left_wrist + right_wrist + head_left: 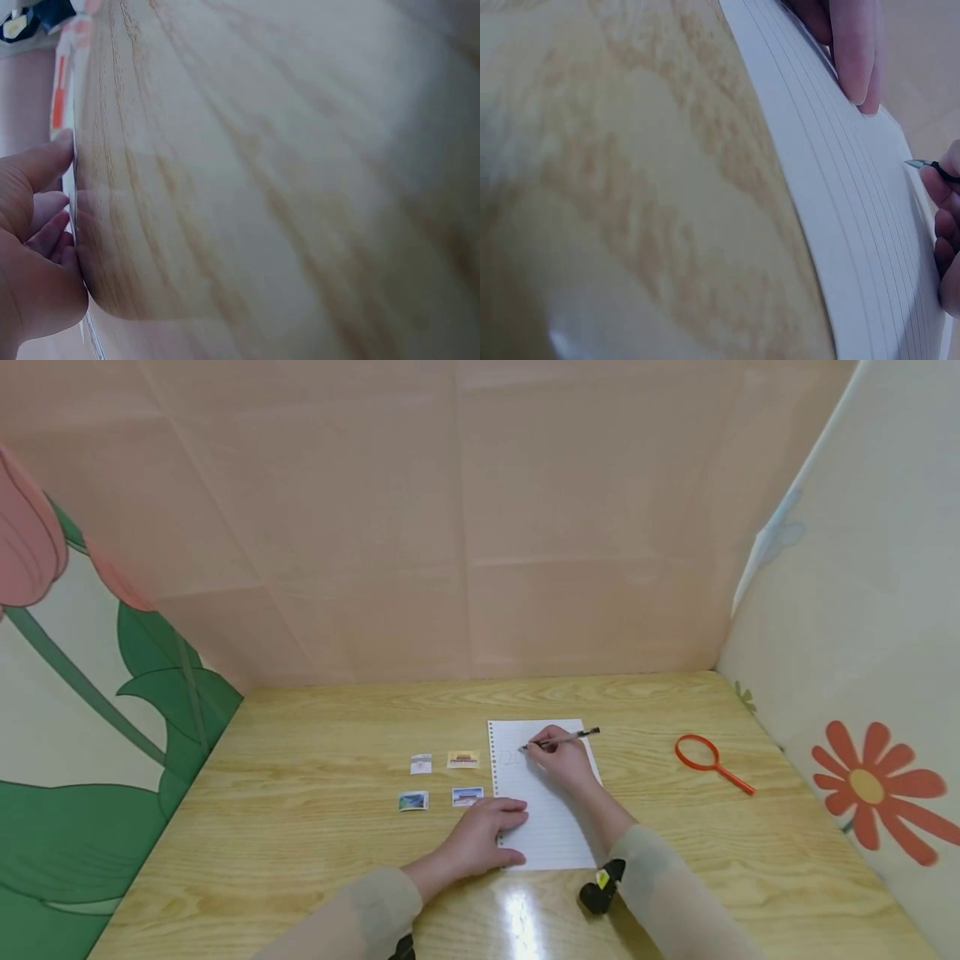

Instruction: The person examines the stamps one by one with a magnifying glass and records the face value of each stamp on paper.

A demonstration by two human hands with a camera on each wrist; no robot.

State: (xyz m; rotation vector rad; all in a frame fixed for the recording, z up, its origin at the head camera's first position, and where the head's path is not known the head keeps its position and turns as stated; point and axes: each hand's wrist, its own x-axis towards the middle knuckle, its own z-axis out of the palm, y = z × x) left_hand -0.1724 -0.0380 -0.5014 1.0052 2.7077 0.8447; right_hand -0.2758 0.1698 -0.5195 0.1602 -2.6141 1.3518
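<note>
A sheet of lined paper (551,839) with punched holes down its left edge lies on the table. My right hand (567,766) holds a dark-capped pen (576,736) between thumb and fingers, its tip on the upper part of the sheet. Faint pencil-thin marks (512,757) show just left of the tip. In the right wrist view the pen's pointed tip (921,163) meets the page. My left hand (480,837) rests at the sheet's lower left edge, its fingers extended onto the paper. The left wrist view has that hand (37,240) low against the tabletop.
Left of the paper lie several small stamp-like pictures, among them a yellow one (463,760) and a blue-green one (413,802). A red magnifying glass (716,755) lies to the right on the wooden table (315,810). Panels enclose the back and both sides.
</note>
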